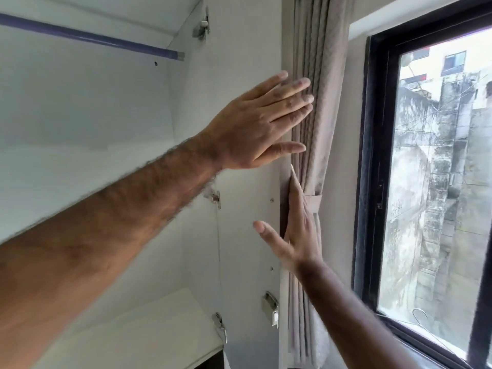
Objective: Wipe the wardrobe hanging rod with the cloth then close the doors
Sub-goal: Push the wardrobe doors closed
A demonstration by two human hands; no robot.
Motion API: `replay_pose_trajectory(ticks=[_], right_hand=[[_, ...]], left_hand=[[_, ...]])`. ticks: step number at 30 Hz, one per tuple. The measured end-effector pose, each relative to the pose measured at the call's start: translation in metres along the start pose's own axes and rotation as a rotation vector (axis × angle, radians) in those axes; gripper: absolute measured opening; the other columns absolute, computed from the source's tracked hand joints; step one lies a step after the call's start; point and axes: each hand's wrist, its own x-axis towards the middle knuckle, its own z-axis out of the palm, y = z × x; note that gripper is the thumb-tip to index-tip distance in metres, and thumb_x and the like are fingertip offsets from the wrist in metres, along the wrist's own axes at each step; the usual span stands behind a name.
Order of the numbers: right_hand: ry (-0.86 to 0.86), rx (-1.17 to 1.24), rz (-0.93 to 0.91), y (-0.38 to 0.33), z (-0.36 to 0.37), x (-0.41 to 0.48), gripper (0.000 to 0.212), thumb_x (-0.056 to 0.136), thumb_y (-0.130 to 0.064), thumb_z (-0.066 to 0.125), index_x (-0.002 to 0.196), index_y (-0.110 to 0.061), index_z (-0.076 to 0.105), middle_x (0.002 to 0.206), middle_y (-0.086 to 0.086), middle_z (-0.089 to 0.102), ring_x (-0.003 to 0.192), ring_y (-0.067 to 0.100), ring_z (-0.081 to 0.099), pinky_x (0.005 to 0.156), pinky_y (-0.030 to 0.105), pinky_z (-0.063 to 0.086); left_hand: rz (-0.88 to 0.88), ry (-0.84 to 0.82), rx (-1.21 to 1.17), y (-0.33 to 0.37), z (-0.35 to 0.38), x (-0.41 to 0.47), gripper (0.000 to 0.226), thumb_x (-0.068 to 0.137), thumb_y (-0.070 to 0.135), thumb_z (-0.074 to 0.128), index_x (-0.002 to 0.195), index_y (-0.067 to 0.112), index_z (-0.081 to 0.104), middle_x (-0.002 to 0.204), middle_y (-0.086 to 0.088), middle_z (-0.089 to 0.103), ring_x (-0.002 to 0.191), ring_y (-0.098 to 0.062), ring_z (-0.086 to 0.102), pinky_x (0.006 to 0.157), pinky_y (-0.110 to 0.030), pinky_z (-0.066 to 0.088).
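1. My left hand (255,121) is spread flat and empty in the middle of the frame, fingers reaching past the outer edge of the open right door (239,222) toward the curtain (311,49).
2. My right hand (295,230) is lower, right of centre, also open and holding nothing; its fingers slip behind the door's edge while the thumb stays on the inner face.
3. The rod (87,35) runs across the upper left, bare. I see no cloth anywhere, so I judge the wiping done and the closing in hand.
4. To do it well, I should hook both sets of fingers fully round the edge and pull evenly, so the tall door swings without twisting on its hinges (217,199).
5. I should keep the curtain clear of the gap, or it may be caught.
6. I should let go before the door meets the frame and press it home with a flat palm.
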Motion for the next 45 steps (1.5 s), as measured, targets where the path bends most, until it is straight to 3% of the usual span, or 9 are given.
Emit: replay_pose_trajectory(ticks=[2,6,10,17,25,37,42,45], right_hand=[[-0.026,-0.002,-0.119,-0.024,0.016,0.001,0.114,0.090,-0.082,0.050,0.166,-0.007,0.011,0.175,-0.002,0.017,0.163,0.016,0.018,0.133,0.038,0.024],[-0.115,0.032,-0.280,-0.064,0.058,0.003,0.100,0.100,-0.069,0.039,0.160,0.008,0.019,0.172,0.021,0.018,0.163,0.028,0.016,0.133,0.046,0.024],[-0.130,0.039,-0.403,-0.084,0.121,0.002,0.088,0.105,-0.057,0.044,0.158,0.010,0.023,0.172,0.025,0.018,0.163,0.032,0.015,0.130,0.050,0.029],[-0.125,-0.129,-0.521,-0.093,0.240,-0.003,0.073,0.109,-0.043,0.051,0.161,0.002,0.026,0.172,0.020,0.020,0.163,0.027,0.019,0.128,0.044,0.034],[-0.160,-0.299,-0.521,-0.086,0.327,0.010,0.064,0.113,-0.034,0.041,0.164,-0.002,0.020,0.175,0.014,0.014,0.163,0.024,0.015,0.129,0.044,0.033],[-0.190,-0.358,-0.532,-0.068,0.374,0.028,0.068,0.113,-0.035,0.037,0.166,-0.006,0.006,0.177,0.010,0.004,0.164,0.023,0.008,0.134,0.040,0.020],[-0.227,-0.360,-0.539,-0.067,0.373,0.030,0.070,0.113,-0.036,0.040,0.166,-0.006,0.006,0.176,0.011,0.005,0.164,0.023,0.009,0.133,0.040,0.024],[-0.254,-0.341,-0.521,-0.080,0.362,0.035,0.068,0.111,-0.033,0.045,0.165,-0.004,0.016,0.175,0.012,0.012,0.163,0.024,0.016,0.130,0.040,0.032]], left_hand=[[-0.032,0.007,0.024,-0.011,-0.012,-0.026,0.073,0.109,0.057,0.030,0.152,0.000,0.047,0.159,-0.017,0.047,0.155,-0.034,0.035,0.127,-0.053,0.027],[-0.115,-0.007,0.096,-0.036,-0.033,-0.087,0.073,0.107,0.056,0.036,0.151,-0.001,0.047,0.160,-0.019,0.045,0.154,-0.039,0.034,0.128,-0.054,0.026],[-0.187,-0.077,0.184,-0.062,-0.051,-0.150,0.073,0.107,0.053,0.034,0.155,-0.002,0.041,0.163,-0.020,0.040,0.155,-0.039,0.032,0.128,-0.054,0.026],[-0.284,-0.339,0.355,-0.119,-0.051,-0.254,0.071,0.109,0.050,0.038,0.160,0.002,0.029,0.169,-0.016,0.029,0.158,-0.035,0.025,0.129,-0.052,0.024],[-0.365,-0.490,0.424,-0.155,-0.006,-0.318,0.070,0.111,0.051,0.026,0.165,0.008,0.016,0.174,-0.010,0.017,0.161,-0.029,0.016,0.127,-0.055,0.024],[-0.459,-0.630,0.347,-0.172,0.028,-0.345,0.070,0.112,0.052,0.016,0.165,0.009,0.007,0.175,-0.010,0.009,0.162,-0.030,0.009,0.128,-0.054,0.021],[-0.485,-0.641,0.318,-0.171,0.028,-0.345,0.069,0.111,0.053,0.014,0.166,0.011,0.004,0.176,-0.008,0.005,0.163,-0.030,0.006,0.128,-0.057,0.020],[-0.511,-0.693,0.318,-0.167,0.015,-0.336,0.071,0.110,0.053,0.014,0.165,0.012,-0.002,0.176,-0.006,-0.002,0.163,-0.028,0.002,0.129,-0.057,0.017]])
